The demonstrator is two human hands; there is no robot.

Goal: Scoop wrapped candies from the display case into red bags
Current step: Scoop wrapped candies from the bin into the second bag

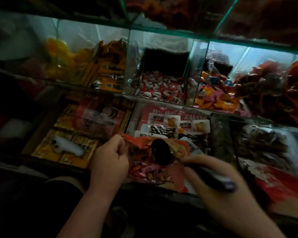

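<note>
A red bag [169, 176] lies open on the counter edge, with pink and orange wrapped candies [144, 169] inside it. My left hand [110, 155] pinches the bag's left rim. My right hand [213, 176] grips the dark handle of a scoop [162, 153], whose dark bowl is tipped over the bag's mouth. Behind, the glass display case [203, 71] holds red-and-white wrapped candies [162, 88] in its middle compartment and mixed orange and pink candies [215, 97] to the right.
Orange packets [108, 69] fill the left compartment, dark red wrappers [279, 90] the far right one. Below the glass lie flat snack packs [177, 129], yellow boxes [65, 148] and dark dried goods [260, 145]. Another glass shelf hangs overhead.
</note>
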